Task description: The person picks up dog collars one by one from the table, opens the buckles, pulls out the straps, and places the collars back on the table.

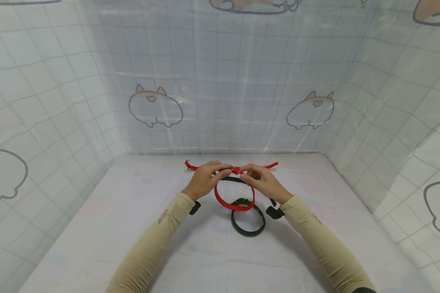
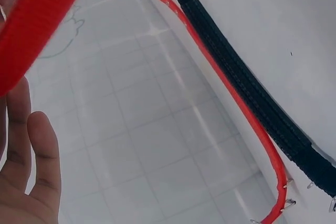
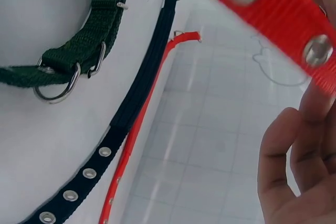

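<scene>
A red buckle collar [image 1: 242, 208], closed into a loop, hangs between my two hands above the table. The left hand [image 1: 207, 178] pinches it near the buckle at the top of the loop. From the other side, the right hand [image 1: 262, 181] grips the strap beside the buckle with thumb and fingers. In the right wrist view the held red strap [image 3: 278, 14] shows metal eyelets. Below the loop lies a green collar [image 1: 249, 233], a ring with a metal buckle and D-ring. The fingertips at the buckle are hidden in both wrist views.
Behind the hands, a dark navy collar [image 2: 236, 77] with eyelets lies unfastened on the white table [image 1: 146, 260]. Alongside it a second red collar [image 2: 231, 90] stretches out flat. Grid-patterned sheeting [image 1: 220, 81] walls the table at the back and sides.
</scene>
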`<act>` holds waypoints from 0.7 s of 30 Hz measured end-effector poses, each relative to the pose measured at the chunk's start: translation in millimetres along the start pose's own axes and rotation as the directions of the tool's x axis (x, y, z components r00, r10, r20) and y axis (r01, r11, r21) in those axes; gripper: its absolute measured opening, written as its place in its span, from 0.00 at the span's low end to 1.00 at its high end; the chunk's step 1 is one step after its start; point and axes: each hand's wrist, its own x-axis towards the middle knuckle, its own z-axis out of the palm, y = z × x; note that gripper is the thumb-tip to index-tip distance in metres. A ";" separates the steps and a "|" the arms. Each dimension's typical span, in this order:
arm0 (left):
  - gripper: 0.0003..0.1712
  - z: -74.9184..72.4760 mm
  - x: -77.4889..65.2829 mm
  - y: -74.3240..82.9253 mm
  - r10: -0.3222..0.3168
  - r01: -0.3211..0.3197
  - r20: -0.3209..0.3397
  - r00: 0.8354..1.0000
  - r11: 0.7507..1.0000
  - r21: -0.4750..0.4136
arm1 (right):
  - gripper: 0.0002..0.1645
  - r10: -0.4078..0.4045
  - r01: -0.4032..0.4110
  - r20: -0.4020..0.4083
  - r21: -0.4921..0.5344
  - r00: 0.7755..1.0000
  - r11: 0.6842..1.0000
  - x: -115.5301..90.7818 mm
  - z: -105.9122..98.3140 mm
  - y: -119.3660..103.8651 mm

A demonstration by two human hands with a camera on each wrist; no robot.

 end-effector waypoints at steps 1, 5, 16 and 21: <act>0.17 0.1 0.0 0.3 -0.003 0.003 0.001 1.000 1.000 0.001 | 0.15 0.005 -0.005 -0.006 0.010 1.000 1.000 0.4 0.9 -0.3; 0.17 1.6 0.6 1.1 -0.007 0.007 0.002 1.000 1.000 0.002 | 0.14 0.018 -0.016 -0.047 0.042 0.999 0.999 3.4 4.1 -0.6; 0.16 -1.0 1.7 1.9 -0.007 0.007 0.010 1.000 1.000 -0.007 | 0.14 -0.007 0.007 -0.010 0.031 1.000 0.999 3.3 -1.5 3.8; 0.15 -1.9 1.2 -1.9 -0.004 0.004 -0.006 1.000 1.000 -0.008 | 0.17 -0.012 0.011 0.043 0.033 0.999 0.999 1.8 -5.7 6.1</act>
